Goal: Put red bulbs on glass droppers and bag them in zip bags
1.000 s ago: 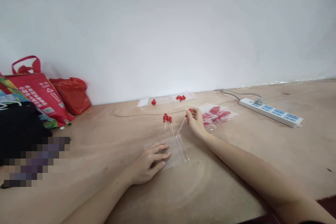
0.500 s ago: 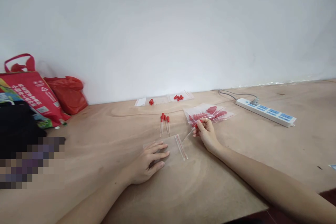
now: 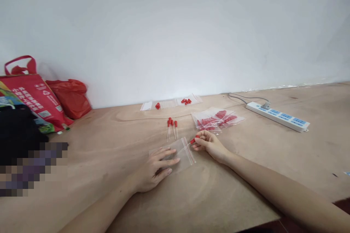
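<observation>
My left hand (image 3: 157,165) lies with fingers spread on a clear zip bag (image 3: 182,162), pressing it against the table. In my right hand (image 3: 212,146) is a dropper (image 3: 194,139) with a red bulb, pinched by the bulb. Its thin clear tube points left into the mouth of the zip bag, or over it; I cannot tell which. Several more droppers (image 3: 171,123) with red bulbs lie side by side just beyond my left hand. Behind my right hand are clear zip bags (image 3: 207,118) filled with red-bulbed pieces.
Along the wall lie loose red bulbs (image 3: 158,106), a row of clear tubes (image 3: 168,105) and another bag with red bulbs (image 3: 186,101). A white power strip (image 3: 277,117) with a plugged-in cable sits at right. Red shopping bags (image 3: 41,98) and a black item (image 3: 19,134) stand at left.
My right hand has moved left and nearer with the dropper, from the filled bags to the zip bag's mouth. My left hand stays almost in place.
</observation>
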`<state>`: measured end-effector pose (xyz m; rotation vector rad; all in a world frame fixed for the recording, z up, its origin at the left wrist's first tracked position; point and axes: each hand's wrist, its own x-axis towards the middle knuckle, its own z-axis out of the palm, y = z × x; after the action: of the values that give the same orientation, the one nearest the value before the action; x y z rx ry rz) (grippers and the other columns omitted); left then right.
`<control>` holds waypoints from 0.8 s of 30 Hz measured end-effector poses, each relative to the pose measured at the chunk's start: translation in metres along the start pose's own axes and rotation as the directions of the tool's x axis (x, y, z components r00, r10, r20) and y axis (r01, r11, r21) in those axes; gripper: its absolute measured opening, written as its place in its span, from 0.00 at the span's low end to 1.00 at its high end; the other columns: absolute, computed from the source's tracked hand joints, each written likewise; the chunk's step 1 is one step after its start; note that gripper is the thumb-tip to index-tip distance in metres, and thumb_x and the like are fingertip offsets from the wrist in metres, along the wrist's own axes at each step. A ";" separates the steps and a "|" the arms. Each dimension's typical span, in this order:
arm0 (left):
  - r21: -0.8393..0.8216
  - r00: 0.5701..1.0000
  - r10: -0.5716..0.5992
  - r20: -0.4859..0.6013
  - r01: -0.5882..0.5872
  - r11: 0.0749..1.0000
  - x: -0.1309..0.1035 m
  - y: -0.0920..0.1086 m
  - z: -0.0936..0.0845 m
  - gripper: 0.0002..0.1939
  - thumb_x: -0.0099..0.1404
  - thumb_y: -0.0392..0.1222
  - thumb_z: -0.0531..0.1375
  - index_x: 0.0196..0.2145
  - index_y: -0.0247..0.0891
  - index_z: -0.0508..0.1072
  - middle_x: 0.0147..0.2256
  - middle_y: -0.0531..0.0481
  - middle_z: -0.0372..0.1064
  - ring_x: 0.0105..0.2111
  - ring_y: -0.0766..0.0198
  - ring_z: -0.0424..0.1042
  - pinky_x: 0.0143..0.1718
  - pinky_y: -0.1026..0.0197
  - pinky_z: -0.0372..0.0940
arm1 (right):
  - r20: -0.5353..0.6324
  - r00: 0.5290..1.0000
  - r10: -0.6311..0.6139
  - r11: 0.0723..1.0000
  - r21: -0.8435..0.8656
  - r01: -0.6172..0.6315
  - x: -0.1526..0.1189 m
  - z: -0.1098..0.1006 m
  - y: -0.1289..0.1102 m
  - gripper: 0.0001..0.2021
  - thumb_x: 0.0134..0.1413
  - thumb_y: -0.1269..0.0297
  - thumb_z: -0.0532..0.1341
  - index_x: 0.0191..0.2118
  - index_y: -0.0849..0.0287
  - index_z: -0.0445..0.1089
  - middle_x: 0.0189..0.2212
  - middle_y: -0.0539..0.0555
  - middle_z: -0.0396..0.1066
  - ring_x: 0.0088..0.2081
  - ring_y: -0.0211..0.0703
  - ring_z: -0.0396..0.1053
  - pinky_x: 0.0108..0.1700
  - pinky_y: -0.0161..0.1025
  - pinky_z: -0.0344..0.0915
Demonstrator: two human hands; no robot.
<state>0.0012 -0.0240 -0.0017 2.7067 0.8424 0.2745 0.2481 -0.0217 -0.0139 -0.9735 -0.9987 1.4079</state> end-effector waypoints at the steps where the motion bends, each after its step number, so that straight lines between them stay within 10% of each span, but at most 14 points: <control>1: 0.005 1.000 0.001 0.004 -0.001 1.000 0.000 0.000 0.000 0.20 0.65 0.40 0.48 0.53 0.54 0.59 0.58 0.54 0.52 0.58 0.57 0.49 0.56 0.46 0.48 | 0.041 0.999 0.001 0.999 -0.051 0.001 -0.001 -0.001 0.000 0.20 0.32 0.57 0.68 0.28 0.59 0.58 0.21 0.46 0.67 0.22 0.34 0.68 0.25 0.33 0.65; 8: -0.003 0.999 0.032 -0.018 -0.032 0.999 0.001 -0.001 0.001 0.21 0.65 0.39 0.48 0.55 0.53 0.57 0.58 0.54 0.51 0.58 0.58 0.49 0.56 0.47 0.48 | 0.269 0.963 0.007 0.951 -0.301 0.076 0.000 -0.006 0.002 0.18 0.30 0.57 0.69 0.25 0.60 0.62 0.14 0.41 0.59 0.16 0.28 0.55 0.18 0.28 0.54; 24: -0.082 0.999 0.039 -0.030 -0.041 0.996 0.004 0.005 -0.005 0.23 0.64 0.40 0.49 0.57 0.49 0.54 0.58 0.51 0.50 0.58 0.57 0.50 0.55 0.49 0.50 | 0.278 0.939 0.200 0.962 -0.238 -0.134 -0.001 0.013 0.008 0.19 0.22 0.60 0.71 0.23 0.63 0.64 0.14 0.45 0.66 0.17 0.32 0.63 0.22 0.32 0.61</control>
<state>0.0061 -0.0242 0.0047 2.6509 0.7682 0.3497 0.2332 -0.0235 -0.0173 -1.0420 -1.3430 1.6490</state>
